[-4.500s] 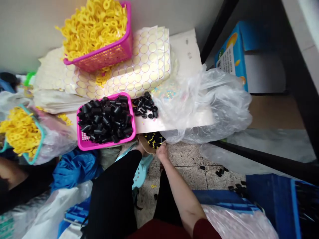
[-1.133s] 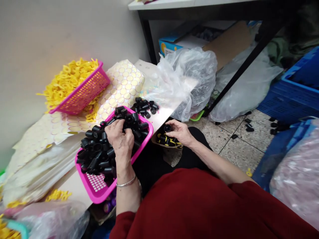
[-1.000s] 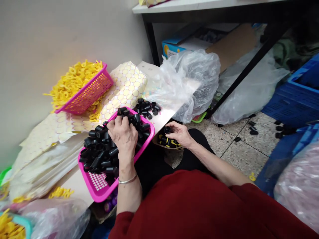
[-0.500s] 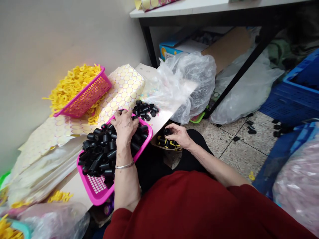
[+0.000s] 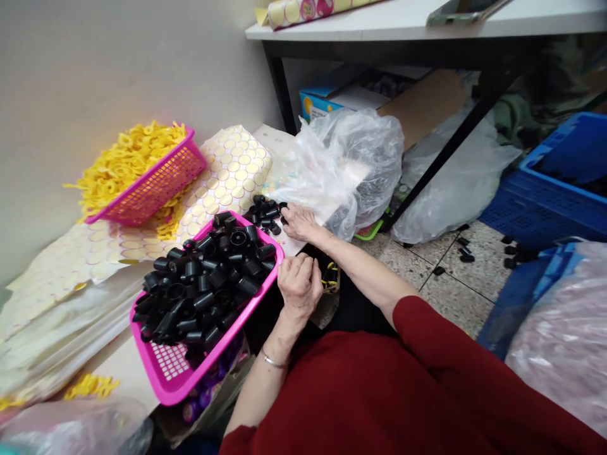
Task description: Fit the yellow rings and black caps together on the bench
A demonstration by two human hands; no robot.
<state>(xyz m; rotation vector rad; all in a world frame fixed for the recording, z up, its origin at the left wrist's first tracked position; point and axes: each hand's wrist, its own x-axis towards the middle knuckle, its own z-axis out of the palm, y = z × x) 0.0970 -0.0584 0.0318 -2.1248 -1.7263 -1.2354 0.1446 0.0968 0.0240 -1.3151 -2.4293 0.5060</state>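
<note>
Wkshp, bskt (image 5: 173, 393) of blk pcs (image 5: 203, 284), crate (image 5: 502, 212)

On the pale surface (image 5: 131, 371): left of the left grip (image 5: 300, 284), pink basket (image 5: 167, 394); at the right grip (image 5: 300, 222), loose black pieces (image 5: 266, 212); beyond both, sticker sheets (image 5: 232, 161) and clear bag (image 5: 322, 170).

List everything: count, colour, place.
Large basket: one, pink, on bench
Black parts: many, black, in large basket, beyond it, on floor
Rear basket: one, pink, by wall
Yellow parts: many, yellow, mostly in rear basket
Mixed parts: several, black and yellow, beside left hand
Sheets: several, cream, beside rear basket
Plastic bags: several, clear, around bench
Table: one, white, upper right
Roll: one, cream, on table
Flat device: one, dark, on table
Box: one, blue, under table
Crate: at least one, blue, right
Purple items: several, purple, under bench
Shirt: one, red, bottom
Left hand: one, bare, curled beside large basket
Right hand: one, bare, at loose black parts
</note>
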